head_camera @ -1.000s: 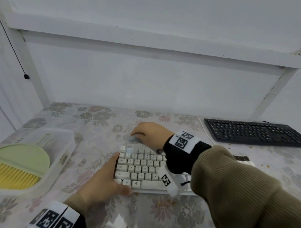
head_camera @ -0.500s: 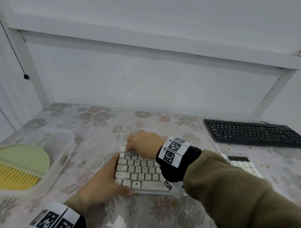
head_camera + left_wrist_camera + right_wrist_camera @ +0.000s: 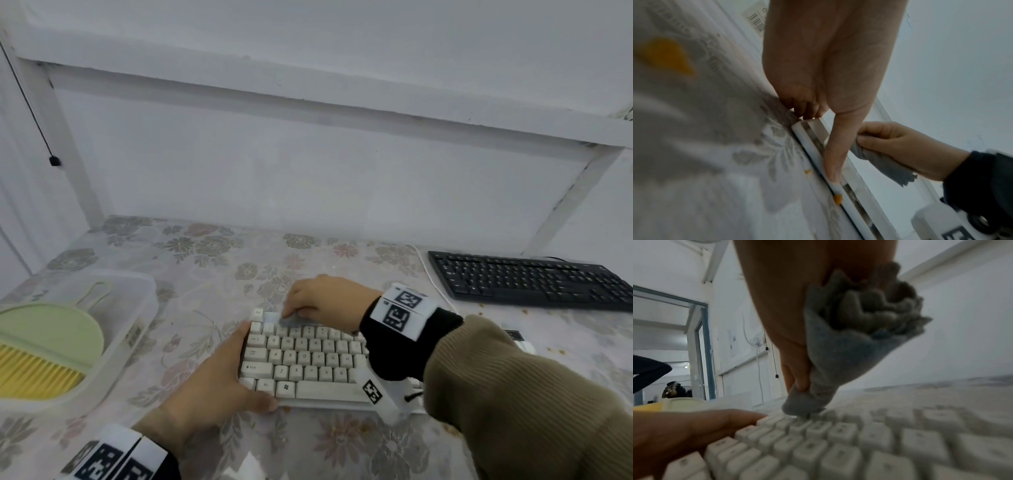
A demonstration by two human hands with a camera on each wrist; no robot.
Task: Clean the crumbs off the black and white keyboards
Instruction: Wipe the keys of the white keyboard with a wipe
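Note:
The white keyboard (image 3: 308, 356) lies on the flowered table in front of me. My left hand (image 3: 219, 380) grips its left end, thumb (image 3: 835, 154) pressed along the front edge. My right hand (image 3: 325, 299) holds a bunched grey cloth (image 3: 294, 320) against the top row of keys near the left corner. The right wrist view shows the cloth's tip (image 3: 803, 407) touching the keys (image 3: 838, 451). An orange crumb (image 3: 837, 198) sits by the keyboard's front edge. The black keyboard (image 3: 527, 281) lies at the far right, untouched, with crumbs (image 3: 479, 305) before it.
A clear plastic bin (image 3: 137, 308) at the left holds a green dustpan (image 3: 44, 335) and a yellow brush (image 3: 30, 373). A white cable (image 3: 428, 274) runs between the two keyboards. White frame posts (image 3: 72, 144) stand at the table's back corners.
My right hand has drawn the cloth from beyond the keyboard's far left corner back onto the top row, then slightly right. The left hand has stayed put.

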